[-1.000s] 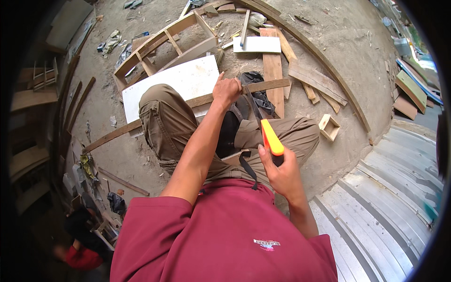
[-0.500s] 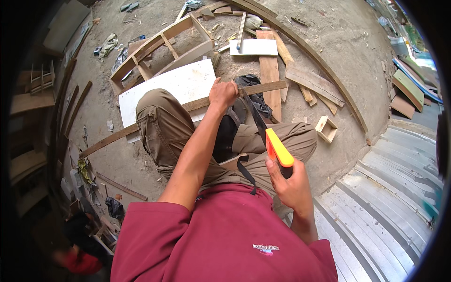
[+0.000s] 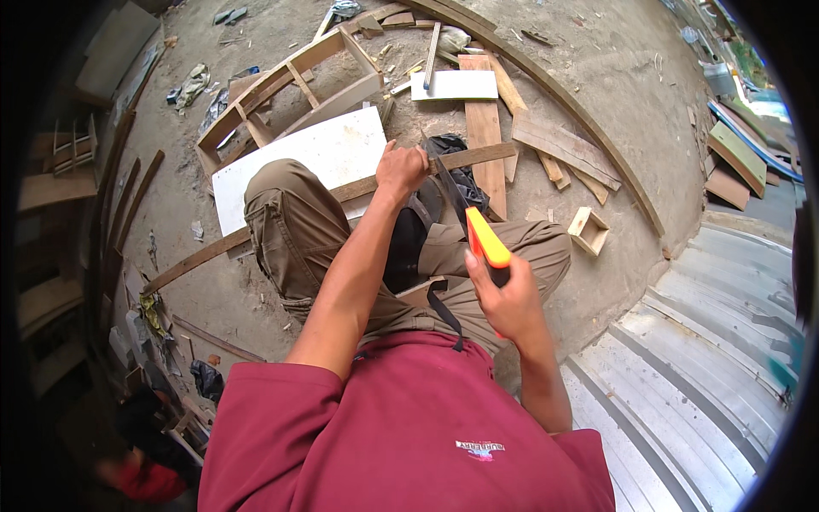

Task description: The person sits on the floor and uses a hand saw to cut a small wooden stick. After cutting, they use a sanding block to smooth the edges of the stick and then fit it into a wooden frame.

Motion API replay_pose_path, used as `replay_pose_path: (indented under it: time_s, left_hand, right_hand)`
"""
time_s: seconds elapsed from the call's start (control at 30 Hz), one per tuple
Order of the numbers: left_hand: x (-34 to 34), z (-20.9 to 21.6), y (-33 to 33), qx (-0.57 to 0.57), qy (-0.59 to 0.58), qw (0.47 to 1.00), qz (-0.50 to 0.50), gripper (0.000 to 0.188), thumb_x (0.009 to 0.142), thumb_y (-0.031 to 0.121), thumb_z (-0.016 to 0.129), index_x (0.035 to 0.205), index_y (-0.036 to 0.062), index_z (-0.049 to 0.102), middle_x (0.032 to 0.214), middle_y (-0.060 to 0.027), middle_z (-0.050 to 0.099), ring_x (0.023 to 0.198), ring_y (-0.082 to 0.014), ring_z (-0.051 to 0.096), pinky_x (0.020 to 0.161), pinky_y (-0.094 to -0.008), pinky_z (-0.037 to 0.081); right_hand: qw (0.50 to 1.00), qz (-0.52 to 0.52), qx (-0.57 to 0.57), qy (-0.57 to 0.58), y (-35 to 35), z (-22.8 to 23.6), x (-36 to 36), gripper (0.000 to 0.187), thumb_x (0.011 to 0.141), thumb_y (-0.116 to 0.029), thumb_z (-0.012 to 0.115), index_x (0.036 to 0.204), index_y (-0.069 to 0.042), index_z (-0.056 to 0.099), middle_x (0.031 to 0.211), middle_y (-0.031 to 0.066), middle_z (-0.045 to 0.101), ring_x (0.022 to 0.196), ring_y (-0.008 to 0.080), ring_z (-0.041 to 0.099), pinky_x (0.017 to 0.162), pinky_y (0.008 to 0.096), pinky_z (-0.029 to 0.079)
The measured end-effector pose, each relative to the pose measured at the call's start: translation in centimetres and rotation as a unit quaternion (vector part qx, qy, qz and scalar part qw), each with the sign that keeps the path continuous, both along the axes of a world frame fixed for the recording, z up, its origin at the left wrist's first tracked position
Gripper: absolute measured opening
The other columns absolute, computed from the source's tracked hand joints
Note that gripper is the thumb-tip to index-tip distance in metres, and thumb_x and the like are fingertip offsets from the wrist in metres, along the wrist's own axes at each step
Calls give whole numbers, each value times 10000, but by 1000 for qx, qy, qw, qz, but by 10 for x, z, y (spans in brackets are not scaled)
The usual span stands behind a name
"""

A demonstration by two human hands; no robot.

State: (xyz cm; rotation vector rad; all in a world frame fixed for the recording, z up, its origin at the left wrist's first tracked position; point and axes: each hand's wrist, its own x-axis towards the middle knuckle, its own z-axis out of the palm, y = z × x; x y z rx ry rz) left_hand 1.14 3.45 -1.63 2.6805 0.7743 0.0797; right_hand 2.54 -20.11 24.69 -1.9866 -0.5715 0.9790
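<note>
My left hand [image 3: 402,171] is wrapped around a long narrow wooden strip [image 3: 473,157], which runs slantwise across my left thigh. A hand saw [image 3: 487,239] with a yellow and orange handle is gripped in my right hand [image 3: 510,295]. Its dark blade crosses the strip just right of my left hand. How deep the blade sits in the wood cannot be made out. Under the strip's right part lies a crumpled black plastic bag [image 3: 461,189], beside my shoe. A white board [image 3: 299,162] lies on the ground beyond my left knee.
A wooden frame with dividers [image 3: 294,90] lies at the far left. Several planks [image 3: 567,152], a small white panel [image 3: 454,86] and a small open wooden box [image 3: 589,231] are to the right. Corrugated metal sheeting [image 3: 682,358] covers the lower right. A long beam [image 3: 589,124] curves behind.
My right hand and the saw have moved forward and slightly left, so the handle is nearer the strip. My left hand keeps its grip on the strip.
</note>
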Motion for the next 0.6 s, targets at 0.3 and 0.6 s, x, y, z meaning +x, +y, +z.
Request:
replay_pose_path:
  time_s: [0.3, 0.6]
  left_hand:
    - [0, 13, 4, -15, 14, 1000, -4, 370, 925, 176, 454, 685, 57, 709, 717, -203, 706, 685, -342, 705, 1042, -437, 443]
    - [5, 8, -9, -38, -32, 999, 12, 544, 1006, 238, 356, 613, 33, 673, 677, -228, 674, 685, -400, 679, 1140, -488, 377]
  right_hand:
    - [999, -12, 43, -19, -8, 3, -14, 361, 978, -307, 677, 919, 48, 660, 720, 184, 657, 688, 201, 652, 667, 385, 487]
    - [994, -24, 51, -95, 56, -87, 13, 363, 966, -292, 676, 906, 66, 666, 700, 224, 654, 625, 271, 619, 646, 387, 484]
